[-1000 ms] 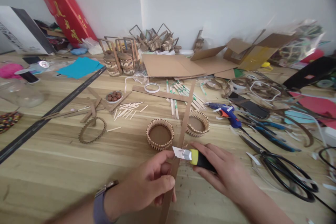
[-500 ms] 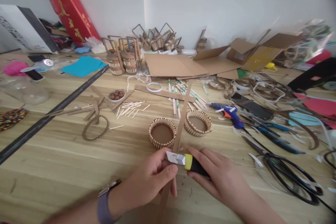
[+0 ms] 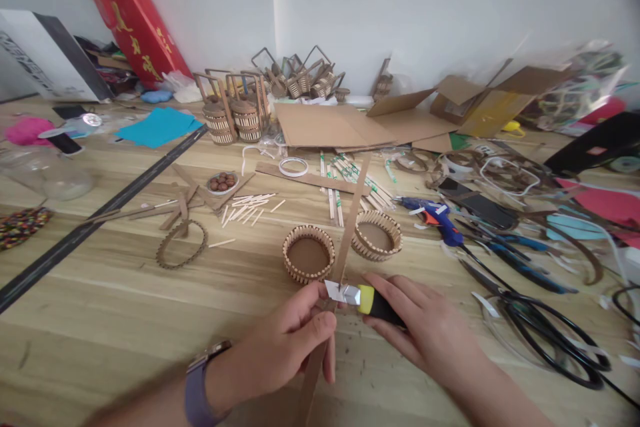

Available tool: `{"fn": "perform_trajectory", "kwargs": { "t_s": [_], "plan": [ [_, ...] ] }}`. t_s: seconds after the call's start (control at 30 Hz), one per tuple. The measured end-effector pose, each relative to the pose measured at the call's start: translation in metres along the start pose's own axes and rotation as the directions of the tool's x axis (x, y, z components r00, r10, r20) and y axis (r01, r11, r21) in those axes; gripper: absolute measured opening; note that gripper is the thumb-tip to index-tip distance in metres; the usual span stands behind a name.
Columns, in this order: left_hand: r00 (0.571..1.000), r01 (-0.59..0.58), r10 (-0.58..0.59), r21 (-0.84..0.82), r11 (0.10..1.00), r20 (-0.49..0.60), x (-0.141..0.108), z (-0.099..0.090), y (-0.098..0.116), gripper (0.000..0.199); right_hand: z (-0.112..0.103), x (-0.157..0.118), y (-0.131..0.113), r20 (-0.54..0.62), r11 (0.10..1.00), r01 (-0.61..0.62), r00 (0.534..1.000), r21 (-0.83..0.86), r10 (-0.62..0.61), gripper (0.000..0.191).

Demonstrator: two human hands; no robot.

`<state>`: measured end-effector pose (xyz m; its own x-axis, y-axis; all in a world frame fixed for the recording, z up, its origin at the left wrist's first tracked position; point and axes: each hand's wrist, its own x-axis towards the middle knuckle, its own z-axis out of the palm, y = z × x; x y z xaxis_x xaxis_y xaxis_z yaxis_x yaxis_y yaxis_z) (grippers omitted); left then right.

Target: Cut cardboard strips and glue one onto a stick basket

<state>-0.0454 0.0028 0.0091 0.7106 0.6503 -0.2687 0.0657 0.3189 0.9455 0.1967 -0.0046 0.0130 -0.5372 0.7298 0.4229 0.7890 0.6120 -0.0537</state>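
My left hand pinches a long brown cardboard strip between thumb and fingers. The strip slants from the bottom edge up past two round stick-walled baskets. My right hand is closed around the black and yellow handle of a utility knife. Its blade points left and lies across the strip, just above my left thumb. One round basket sits left of the strip, the other basket to its right, partly behind it.
Scissors, pliers and a blue glue gun lie at the right. Loose sticks, a bowl of brown balls and an oval ring are left of centre. Cardboard lies behind.
My right hand and the knife have shifted slightly right and up. The strip's far end has swung a little to the right, while my left hand has barely moved.
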Motion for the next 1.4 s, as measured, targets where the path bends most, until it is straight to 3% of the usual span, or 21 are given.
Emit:
{"fn": "perform_trajectory", "kwargs": {
  "t_s": [0.27,0.47,0.73,1.07,1.4],
  "plan": [
    [0.999,-0.006,0.008,-0.078,0.997,0.031,-0.001,0.0,0.001,0.044,-0.001,-0.002,0.004,0.007,1.0,-0.016,1.0,0.01,0.016,0.039],
    [0.999,-0.007,0.01,-0.071,0.997,0.04,-0.004,0.001,0.004,0.04,-0.002,-0.011,0.019,-0.008,0.975,-0.223,0.975,0.004,0.223,0.038],
    [0.999,-0.013,0.015,-0.045,0.999,0.037,-0.001,0.002,0.0,0.051,-0.003,-0.001,-0.009,-0.019,0.993,-0.056,0.998,0.107,0.058,0.035],
    [0.999,0.002,0.0,-0.054,0.999,0.033,-0.001,0.003,-0.004,0.05,-0.005,0.0,-0.016,-0.009,0.993,0.025,1.0,0.116,-0.024,0.04],
    [0.999,0.006,-0.003,-0.069,0.998,0.052,0.0,0.001,-0.003,0.049,-0.005,0.0,-0.006,-0.038,0.999,-0.022,0.999,0.035,0.023,0.039]
  ]
}}
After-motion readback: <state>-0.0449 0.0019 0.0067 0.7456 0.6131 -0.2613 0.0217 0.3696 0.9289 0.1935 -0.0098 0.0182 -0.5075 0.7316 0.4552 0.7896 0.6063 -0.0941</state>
